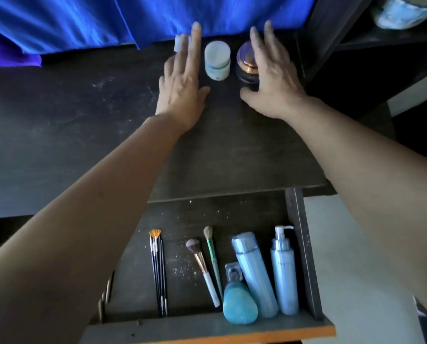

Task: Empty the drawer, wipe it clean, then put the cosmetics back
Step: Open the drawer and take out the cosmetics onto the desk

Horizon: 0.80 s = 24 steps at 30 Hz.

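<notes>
Dark wood forms the drawer (301,244), which is pulled open at the bottom of the view and still holds cosmetics. From left to right these are a bundle of thin black-handled brushes (159,269), a white-handled makeup brush (203,268), a green-handled brush (213,259), a teal egg-shaped sponge (239,305), a light-blue bottle (254,271) and a pump bottle (283,271). Glittery crumbs (182,264) lie on its floor.

Above it, on the dusty tabletop (83,120), a white jar (217,60) and a dark jar with a gold-rimmed lid (246,60) stand side by side. The left hand (182,83) lies flat with straight fingers, just left of the white jar. The right hand (274,80) is also open, and its thumb touches the dark jar. Blue cloth (83,18) hangs behind, and a dark shelf unit (331,33) stands at the right.
</notes>
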Motion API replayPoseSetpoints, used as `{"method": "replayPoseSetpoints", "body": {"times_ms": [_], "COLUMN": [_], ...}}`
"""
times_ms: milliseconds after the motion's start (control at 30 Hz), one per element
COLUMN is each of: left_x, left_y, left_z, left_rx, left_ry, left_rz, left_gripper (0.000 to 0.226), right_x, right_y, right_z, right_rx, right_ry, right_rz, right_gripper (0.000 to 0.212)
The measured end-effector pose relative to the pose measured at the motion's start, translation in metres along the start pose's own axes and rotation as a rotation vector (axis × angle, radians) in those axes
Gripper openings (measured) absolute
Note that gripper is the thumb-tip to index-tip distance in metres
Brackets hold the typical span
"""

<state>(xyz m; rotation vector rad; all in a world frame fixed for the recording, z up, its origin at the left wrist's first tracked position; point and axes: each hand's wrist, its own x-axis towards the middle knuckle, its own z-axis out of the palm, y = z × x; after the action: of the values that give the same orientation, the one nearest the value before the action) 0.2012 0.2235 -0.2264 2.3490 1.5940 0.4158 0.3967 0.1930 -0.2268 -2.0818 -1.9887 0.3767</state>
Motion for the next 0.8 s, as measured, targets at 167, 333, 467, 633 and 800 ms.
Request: {"method": "replayPoseSetpoints", "body": {"times_ms": [167,333,467,633,800], "left_x": [-0.104,-0.233,-0.302,-0.343,-0.349], "left_y": [-0.017,-0.011,-0.007,0.01,0.014], "left_z": [-0.012,-0.013,-0.002,0.018,0.037], "left_rx": [-0.063,-0.12,-0.191,-0.262,-0.273], "left_ry": [0.208,0.25,0.109,-0.143,-0.295], "left_rz": [-0.035,-0.098,-0.224,-0.41,-0.576], "left_gripper": [0.071,0.061,0.057,0.048,0.041], "right_x": [-0.096,-0.212,-0.278,-0.315,-0.315], "right_y": [-0.023,-0.052,-0.07,-0.079,-0.075], "right_z": [0.027,0.045,0.063,0.072,0.076], "right_rx": [0.241,0.252,0.29,0.15,-0.039], "right_ry": [0.291,0.299,0.261,-0.069,-0.406], "right_rz": [0.059,0.107,0.161,0.286,0.477], "right_gripper": [0.079,0.065,0.057,0.064,0.071]}}
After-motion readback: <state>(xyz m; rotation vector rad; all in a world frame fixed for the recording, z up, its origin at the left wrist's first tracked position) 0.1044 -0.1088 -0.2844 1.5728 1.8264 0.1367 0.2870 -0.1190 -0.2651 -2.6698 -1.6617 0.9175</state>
